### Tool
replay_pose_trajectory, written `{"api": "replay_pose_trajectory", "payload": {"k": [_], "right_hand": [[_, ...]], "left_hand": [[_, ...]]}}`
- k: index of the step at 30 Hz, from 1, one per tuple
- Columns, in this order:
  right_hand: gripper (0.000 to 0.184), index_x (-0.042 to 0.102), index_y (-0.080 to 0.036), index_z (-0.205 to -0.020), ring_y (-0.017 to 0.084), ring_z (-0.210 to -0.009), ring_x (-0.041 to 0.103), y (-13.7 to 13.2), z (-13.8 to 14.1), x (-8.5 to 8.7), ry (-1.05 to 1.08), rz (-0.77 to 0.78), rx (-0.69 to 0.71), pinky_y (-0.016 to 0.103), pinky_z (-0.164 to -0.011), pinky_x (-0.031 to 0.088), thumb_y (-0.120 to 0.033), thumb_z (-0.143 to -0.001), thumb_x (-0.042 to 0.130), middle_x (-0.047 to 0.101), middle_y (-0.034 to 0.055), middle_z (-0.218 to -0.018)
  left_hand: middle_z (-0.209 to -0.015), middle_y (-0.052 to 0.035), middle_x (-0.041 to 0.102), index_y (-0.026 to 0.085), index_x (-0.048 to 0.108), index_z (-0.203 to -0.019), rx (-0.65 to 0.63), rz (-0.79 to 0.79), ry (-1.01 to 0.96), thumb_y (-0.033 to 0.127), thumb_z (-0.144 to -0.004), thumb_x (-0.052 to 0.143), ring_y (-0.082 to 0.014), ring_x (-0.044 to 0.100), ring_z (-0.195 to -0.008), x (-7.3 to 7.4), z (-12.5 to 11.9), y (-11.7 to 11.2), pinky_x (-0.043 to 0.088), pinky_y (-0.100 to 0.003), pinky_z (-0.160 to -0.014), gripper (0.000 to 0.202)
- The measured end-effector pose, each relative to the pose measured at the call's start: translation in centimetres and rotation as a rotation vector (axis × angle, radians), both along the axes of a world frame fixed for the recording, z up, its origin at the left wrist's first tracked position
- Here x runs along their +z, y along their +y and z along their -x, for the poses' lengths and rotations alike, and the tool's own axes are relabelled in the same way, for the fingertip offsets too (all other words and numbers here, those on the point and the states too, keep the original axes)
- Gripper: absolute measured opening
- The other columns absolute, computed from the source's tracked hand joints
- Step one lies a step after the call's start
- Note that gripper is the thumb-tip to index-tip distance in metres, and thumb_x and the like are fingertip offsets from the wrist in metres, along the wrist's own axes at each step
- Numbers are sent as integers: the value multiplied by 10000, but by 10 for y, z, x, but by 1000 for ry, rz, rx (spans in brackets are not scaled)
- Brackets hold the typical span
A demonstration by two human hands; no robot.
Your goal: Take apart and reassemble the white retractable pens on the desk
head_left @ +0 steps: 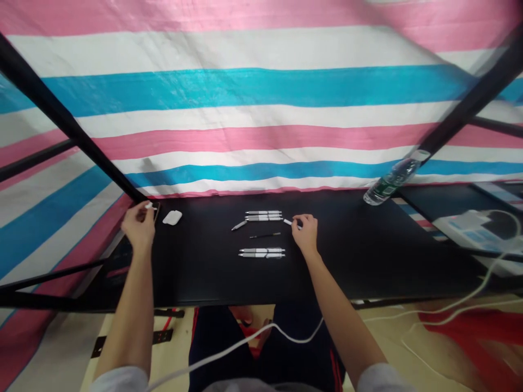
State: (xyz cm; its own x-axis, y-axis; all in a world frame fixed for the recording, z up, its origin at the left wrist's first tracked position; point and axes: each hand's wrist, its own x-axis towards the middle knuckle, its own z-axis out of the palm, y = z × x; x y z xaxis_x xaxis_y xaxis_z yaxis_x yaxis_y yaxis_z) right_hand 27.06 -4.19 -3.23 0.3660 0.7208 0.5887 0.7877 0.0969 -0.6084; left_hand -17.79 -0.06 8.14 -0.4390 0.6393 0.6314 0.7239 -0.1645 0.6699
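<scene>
At the table's far left corner, my left hand (139,224) pinches a small white earbud (150,206) over the edge of a dark flat object. A white earbud case (172,218) lies just to its right. My right hand (305,233) has its fingers closed on a white pen barrel (288,222), partly hidden by the fingers. Left of that hand rest a group of white-and-grey pens (263,216), a short pen piece (239,225) and a thin dark refill (265,236). Two more pens (261,253) lie side by side nearer to me.
A clear water bottle (394,177) leans at the back right of the black table (196,277). Black frame bars (73,125) rise at both sides before a striped sheet. White cables (229,354) cross my lap. At lower right, a person in red (478,343) shows.
</scene>
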Motion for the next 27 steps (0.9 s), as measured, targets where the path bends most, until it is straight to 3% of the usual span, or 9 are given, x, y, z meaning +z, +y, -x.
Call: {"api": "replay_pose_trajectory", "payload": {"k": [3,6,10,20,27], "right_hand": [[153,668,-189,-798,236,-860,486,1,0,0,-8,3,-2,382,-821,416,-177,-790,516,579,88,-868],[156,669,-185,-795,237,-866,486,1,0,0,-11,8,-5,382,-822,415,-179,-791,514,578,91,-871],[157,673,-187,-793,235,-853,483,1,0,0,-19,10,-15,377,-812,418,-181,-786,517,575,88,-861],[148,666,-193,-800,237,-867,483,1,-2,-1,-16,30,-1,381,-820,407,-178,-785,519,573,86,-868],[149,668,-187,-792,234,-866,487,0,-1,0,-14,25,2,381,-828,408,-178,-787,520,570,85,-866]], "left_hand": [[-811,-62,621,114,677,-908,68,112,67,177,-753,561,-164,589,-678,-33,5,11,519,-356,-783,203],[-851,-67,635,136,675,-953,19,147,107,192,-752,545,-165,598,-686,-61,15,20,518,-327,-772,247],[-899,-85,672,138,662,-1029,-5,194,96,261,-789,519,-184,627,-752,-83,22,26,513,-325,-797,305],[-939,-93,687,157,682,-1042,-7,272,162,344,-803,527,-215,646,-826,-92,23,29,498,-362,-865,341],[-1094,-138,625,128,640,-1103,-45,270,185,368,-775,556,-260,604,-991,-93,22,31,496,-378,-875,414]]}}
